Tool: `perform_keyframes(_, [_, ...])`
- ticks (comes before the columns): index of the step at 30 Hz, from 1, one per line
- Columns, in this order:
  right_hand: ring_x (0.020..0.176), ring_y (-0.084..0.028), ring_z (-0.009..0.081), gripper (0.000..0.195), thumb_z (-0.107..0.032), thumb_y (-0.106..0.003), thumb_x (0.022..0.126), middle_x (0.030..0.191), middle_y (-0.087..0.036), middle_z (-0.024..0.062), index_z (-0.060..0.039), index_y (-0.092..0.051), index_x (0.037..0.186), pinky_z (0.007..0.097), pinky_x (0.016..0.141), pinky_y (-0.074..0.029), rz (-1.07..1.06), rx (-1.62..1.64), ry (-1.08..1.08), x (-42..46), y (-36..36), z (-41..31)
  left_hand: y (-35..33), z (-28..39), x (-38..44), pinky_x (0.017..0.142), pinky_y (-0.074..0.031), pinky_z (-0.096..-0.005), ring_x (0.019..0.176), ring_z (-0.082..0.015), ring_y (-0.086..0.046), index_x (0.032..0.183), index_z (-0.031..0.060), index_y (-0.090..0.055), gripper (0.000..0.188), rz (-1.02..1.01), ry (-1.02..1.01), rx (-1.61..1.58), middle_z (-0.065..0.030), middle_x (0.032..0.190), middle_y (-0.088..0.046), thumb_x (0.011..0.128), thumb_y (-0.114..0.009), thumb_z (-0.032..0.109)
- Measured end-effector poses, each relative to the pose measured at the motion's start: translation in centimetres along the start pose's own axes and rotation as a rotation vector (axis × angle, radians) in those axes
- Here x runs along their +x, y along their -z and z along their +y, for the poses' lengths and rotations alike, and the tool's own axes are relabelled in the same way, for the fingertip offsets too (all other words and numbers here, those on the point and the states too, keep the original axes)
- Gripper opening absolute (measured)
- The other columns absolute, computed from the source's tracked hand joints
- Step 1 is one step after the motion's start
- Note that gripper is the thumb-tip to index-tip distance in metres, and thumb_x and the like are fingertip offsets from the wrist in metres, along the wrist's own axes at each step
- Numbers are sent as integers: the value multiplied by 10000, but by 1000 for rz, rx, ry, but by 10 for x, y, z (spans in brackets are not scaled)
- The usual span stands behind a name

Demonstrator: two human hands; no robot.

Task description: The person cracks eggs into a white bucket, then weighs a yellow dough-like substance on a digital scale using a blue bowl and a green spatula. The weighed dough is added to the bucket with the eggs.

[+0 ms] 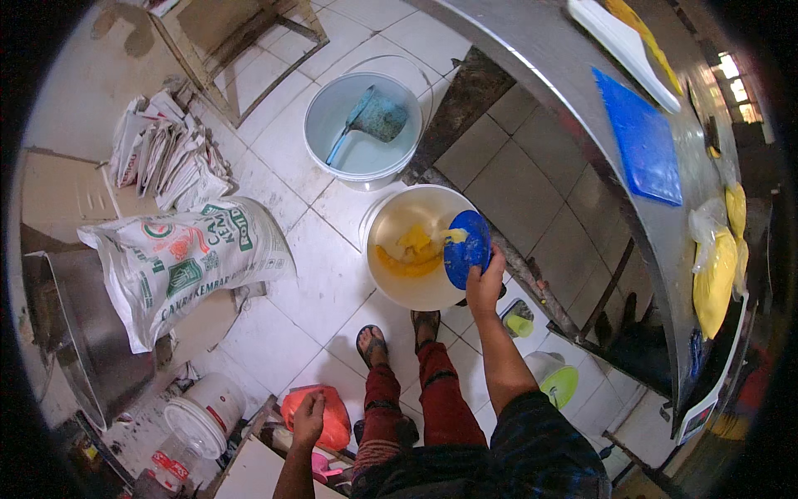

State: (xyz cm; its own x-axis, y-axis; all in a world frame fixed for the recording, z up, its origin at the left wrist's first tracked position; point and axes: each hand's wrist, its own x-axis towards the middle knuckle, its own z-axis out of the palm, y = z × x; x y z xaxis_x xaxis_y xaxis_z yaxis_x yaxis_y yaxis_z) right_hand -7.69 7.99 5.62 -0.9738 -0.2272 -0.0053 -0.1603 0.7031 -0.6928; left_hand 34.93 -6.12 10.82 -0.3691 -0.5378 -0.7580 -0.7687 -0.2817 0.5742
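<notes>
My right hand (484, 282) grips the edge of a round blue plastic dish or scraper (462, 265), tilted over the right rim of a white bucket (408, 294). A soft yellow lump (455, 236) clings to its upper face. More yellow paste (416, 246) lies inside the bucket, smeared in a curve along the bottom. My left hand (307, 419) hangs low on the left with its fingers loosely curled; nothing shows in it. Beneath that hand is an orange-red plastic bag or basin (333, 418); whether they touch is unclear.
Beyond stands a bucket of water (315, 150) with a blue dipper (380, 118). A full printed sack (187, 268) and folded sacks (168, 143) lie left. The metal table (561, 81) at right bears a blue sheet (642, 140) and bagged yellow paste (714, 280).
</notes>
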Motion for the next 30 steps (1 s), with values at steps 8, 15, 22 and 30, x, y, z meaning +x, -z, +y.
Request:
perform_keyframes(8, [913, -630, 215, 350, -201, -622, 870, 1017, -659, 134, 12, -580, 1143, 336, 834, -479, -396, 302, -195, 42, 75, -58, -17, 177, 57, 889, -450, -288, 987, -172, -600, 1139, -46, -598, 308, 19, -393, 77, -135, 1050, -655, 959, -511, 189])
perform_keyframes(15, [990, -613, 246, 348, -226, -586, 887, 1063, -642, 174, -7, -588, 1159, 365, 892, -462, -955, 399, 173, 63, 105, -132, -50, 331, 64, 989, -399, -304, 1097, -189, -559, 1363, 17, -417, 605, -549, -221, -104, -111, 1242, -563, 972, -422, 479])
perform_keyframes(22, [930, -564, 259, 474, 11, -520, 819, 978, -572, 121, -123, -565, 1272, 367, 849, -462, -328, 222, 594, 46, 125, -128, -29, 354, 39, 846, -503, -285, 1046, -144, -574, 1393, 30, -356, 701, -496, -124, -209, -85, 1263, -543, 936, -433, 556])
perform_keyframes(30, [857, -531, 247, 584, -92, -534, 823, 888, -518, 89, -315, -482, 1361, 379, 720, -456, -416, -460, 784, 0, 129, -107, -36, 368, 26, 816, -519, -316, 1062, -150, -563, 1432, 97, -287, 695, -460, -156, -215, -71, 1307, -497, 938, -413, 569])
